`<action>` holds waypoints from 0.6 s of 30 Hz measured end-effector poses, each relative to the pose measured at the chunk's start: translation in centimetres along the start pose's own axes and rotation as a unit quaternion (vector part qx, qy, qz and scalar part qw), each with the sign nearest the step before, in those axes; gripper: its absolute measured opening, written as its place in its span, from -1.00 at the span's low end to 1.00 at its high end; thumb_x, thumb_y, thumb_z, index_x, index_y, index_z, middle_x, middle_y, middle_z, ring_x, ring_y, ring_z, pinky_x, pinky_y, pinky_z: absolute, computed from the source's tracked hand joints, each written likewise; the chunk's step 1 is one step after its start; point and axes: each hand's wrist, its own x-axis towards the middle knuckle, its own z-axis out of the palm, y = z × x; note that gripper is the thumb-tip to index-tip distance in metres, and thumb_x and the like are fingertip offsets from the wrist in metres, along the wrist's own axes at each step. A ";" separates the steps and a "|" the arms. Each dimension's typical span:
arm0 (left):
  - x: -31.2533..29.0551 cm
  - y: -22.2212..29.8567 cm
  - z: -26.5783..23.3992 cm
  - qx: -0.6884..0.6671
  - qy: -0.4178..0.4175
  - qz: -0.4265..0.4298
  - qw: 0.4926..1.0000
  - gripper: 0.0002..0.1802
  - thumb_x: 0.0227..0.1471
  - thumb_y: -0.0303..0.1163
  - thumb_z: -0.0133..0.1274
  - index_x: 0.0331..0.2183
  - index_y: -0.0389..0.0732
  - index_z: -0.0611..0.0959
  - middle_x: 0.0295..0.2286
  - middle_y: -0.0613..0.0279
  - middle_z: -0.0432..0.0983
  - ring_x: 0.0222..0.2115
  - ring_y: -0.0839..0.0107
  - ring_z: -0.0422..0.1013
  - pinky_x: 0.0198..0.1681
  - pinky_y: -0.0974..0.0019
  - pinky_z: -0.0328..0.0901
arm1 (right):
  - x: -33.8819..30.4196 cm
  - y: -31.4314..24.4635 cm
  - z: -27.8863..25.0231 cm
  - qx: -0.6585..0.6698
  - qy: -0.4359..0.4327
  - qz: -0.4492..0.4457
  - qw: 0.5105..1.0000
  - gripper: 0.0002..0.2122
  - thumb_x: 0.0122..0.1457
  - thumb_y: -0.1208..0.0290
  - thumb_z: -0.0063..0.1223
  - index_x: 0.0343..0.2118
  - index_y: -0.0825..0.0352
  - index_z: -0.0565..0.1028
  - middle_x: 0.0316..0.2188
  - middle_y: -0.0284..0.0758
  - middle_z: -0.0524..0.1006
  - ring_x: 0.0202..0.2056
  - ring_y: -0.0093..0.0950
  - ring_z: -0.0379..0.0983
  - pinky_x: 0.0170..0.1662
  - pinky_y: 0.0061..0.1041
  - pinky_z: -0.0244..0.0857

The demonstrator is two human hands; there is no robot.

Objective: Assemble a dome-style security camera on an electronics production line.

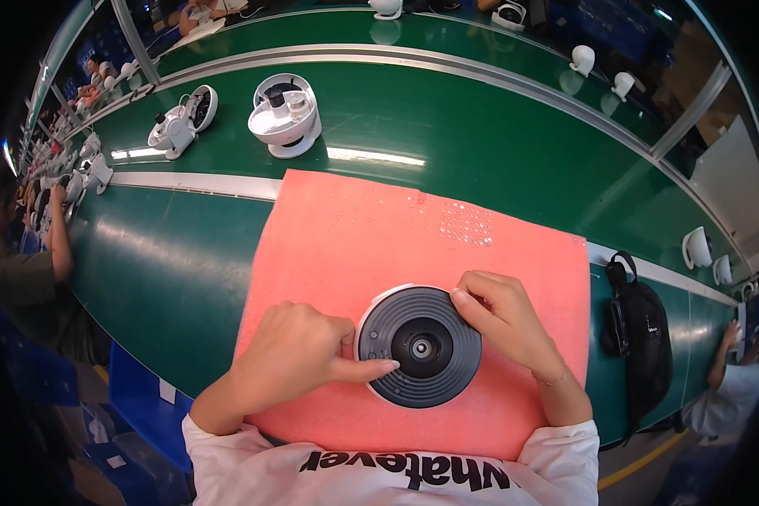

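Note:
A round dark-grey base (421, 392) with ribbed rings and a white edge lies face up on a salmon-pink cloth (312, 244). At its centre is a black recess with a metal shaft end (422, 347). From the left, my left hand (299, 350) has its fingers curled at the rim and its thumb laid across the ribbed face. My right hand (506, 320) is closed at the upper right rim, thumb on the edge. The fingers beneath the rim are partly hidden.
Small clear round pads (466, 223) dot the cloth's far part. White appliance parts (287, 118) and an opened white unit (177, 126) stand on the green conveyor belt (447, 118) beyond. To the right lies a black bag (647, 346). Other people sit along both sides.

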 end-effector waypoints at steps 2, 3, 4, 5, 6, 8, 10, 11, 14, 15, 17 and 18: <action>-0.1 0.3 -0.5 0.016 -0.039 -0.017 0.999 -0.55 -0.31 -0.03 0.24 -0.75 -0.24 0.53 -0.85 0.27 0.37 -0.81 0.34 0.34 -0.69 0.39 0.20 | -0.2 -0.3 -0.3 -0.035 -0.044 0.016 0.998 -0.80 0.03 0.30 0.06 -0.53 0.35 0.44 -0.58 -0.28 0.40 -0.56 -0.42 0.31 -0.51 -0.47 0.16; -0.1 0.3 -0.6 0.016 -0.040 -0.017 0.999 -0.55 -0.31 -0.03 0.24 -0.75 -0.24 0.53 -0.85 0.27 0.37 -0.81 0.34 0.34 -0.69 0.39 0.20 | -0.2 -0.5 -0.1 -0.035 -0.043 0.016 0.998 -0.80 0.03 0.30 0.06 -0.53 0.35 0.44 -0.58 -0.28 0.40 -0.56 -0.42 0.31 -0.51 -0.47 0.16; -0.2 0.3 -0.6 0.008 -0.037 -0.020 0.999 -0.55 -0.32 -0.03 0.24 -0.75 -0.24 0.53 -0.84 0.27 0.37 -0.81 0.35 0.34 -0.68 0.39 0.20 | -0.2 -0.7 0.2 -0.083 0.030 -0.068 0.994 -0.79 -0.01 0.26 0.11 -0.49 0.32 0.46 -0.52 -0.30 0.41 -0.51 -0.42 0.32 -0.47 -0.46 0.16; -0.3 0.2 -0.6 0.000 -0.033 -0.026 0.999 -0.54 -0.33 -0.04 0.25 -0.75 -0.25 0.53 -0.84 0.26 0.38 -0.81 0.35 0.34 -0.68 0.39 0.20 | -0.2 -0.9 0.6 -0.129 0.100 -0.153 0.975 -0.76 -0.06 0.22 0.16 -0.46 0.30 0.48 -0.46 -0.31 0.41 -0.45 -0.42 0.32 -0.42 -0.46 0.16; -0.4 0.0 -0.6 0.001 -0.032 -0.028 0.999 -0.54 -0.33 -0.04 0.25 -0.75 -0.25 0.53 -0.84 0.26 0.38 -0.81 0.35 0.34 -0.68 0.39 0.20 | -0.4 -1.6 0.5 -0.140 0.070 -0.196 0.968 -0.71 -0.11 0.17 0.19 -0.40 0.28 0.48 -0.40 -0.34 0.40 -0.40 -0.42 0.31 -0.36 -0.44 0.14; -0.6 -0.3 -0.6 -0.003 -0.012 -0.024 1.000 -0.55 -0.35 -0.05 0.26 -0.75 -0.26 0.52 -0.84 0.25 0.38 -0.80 0.36 0.36 -0.68 0.39 0.22 | -0.9 -3.2 1.0 -0.168 0.014 -0.258 0.951 -0.56 -0.20 0.08 0.22 -0.28 0.25 0.48 -0.35 -0.41 0.39 -0.32 -0.42 0.28 -0.23 -0.39 0.08; -0.7 -0.5 -0.6 -0.009 -0.010 -0.024 1.000 -0.55 -0.36 -0.07 0.27 -0.75 -0.26 0.52 -0.83 0.24 0.39 -0.80 0.36 0.37 -0.68 0.40 0.22 | -1.1 -4.4 1.5 -0.179 0.007 -0.247 0.952 -0.56 -0.24 0.11 0.25 -0.28 0.25 0.50 -0.35 -0.41 0.40 -0.32 -0.42 0.28 -0.21 -0.39 0.08; -0.8 -0.6 -0.7 -0.014 -0.004 -0.026 1.000 -0.56 -0.37 -0.08 0.28 -0.75 -0.27 0.52 -0.83 0.23 0.40 -0.79 0.36 0.37 -0.68 0.41 0.23 | -1.1 -4.8 1.6 -0.190 -0.002 -0.239 0.952 -0.55 -0.28 0.13 0.27 -0.29 0.26 0.52 -0.36 -0.41 0.42 -0.32 -0.42 0.27 -0.19 -0.40 0.08; -1.1 -1.0 -0.5 -0.027 0.018 -0.014 0.999 -0.47 -0.32 0.08 0.21 -0.76 -0.25 0.53 -0.88 0.20 0.30 -0.85 0.28 0.30 -0.72 0.32 0.19 | -1.2 -5.0 1.4 -0.144 -0.086 -0.251 0.953 -0.64 -0.15 0.34 0.19 -0.20 0.24 0.49 -0.22 -0.37 0.43 -0.18 -0.39 0.29 -0.11 -0.35 0.07; -1.2 -1.2 -0.5 -0.027 0.018 -0.015 0.999 -0.47 -0.32 0.08 0.21 -0.76 -0.25 0.53 -0.88 0.20 0.30 -0.85 0.28 0.30 -0.72 0.32 0.19 | -1.2 -4.9 1.5 -0.126 -0.125 -0.270 0.946 -0.65 -0.12 0.44 0.15 -0.17 0.24 0.46 -0.18 -0.34 0.42 -0.11 -0.37 0.29 -0.07 -0.31 0.06; -1.3 -1.5 -0.5 -0.007 0.006 -0.006 1.000 -0.51 -0.33 0.03 0.21 -0.75 -0.24 0.54 -0.88 0.20 0.31 -0.84 0.28 0.31 -0.72 0.31 0.19 | -1.2 -4.7 1.9 -0.140 -0.138 -0.287 0.938 -0.60 -0.14 0.52 0.11 -0.13 0.24 0.45 -0.11 -0.31 0.40 -0.04 -0.35 0.26 -0.02 -0.29 0.05; -1.2 -1.6 -0.4 -0.007 0.006 -0.005 1.000 -0.51 -0.33 0.03 0.21 -0.75 -0.24 0.54 -0.88 0.20 0.31 -0.84 0.28 0.31 -0.72 0.31 0.19 | -1.1 -4.9 2.3 -0.124 -0.129 -0.295 0.939 -0.60 -0.14 0.49 0.12 -0.13 0.23 0.46 -0.06 -0.33 0.39 -0.03 -0.37 0.28 -0.04 -0.31 0.08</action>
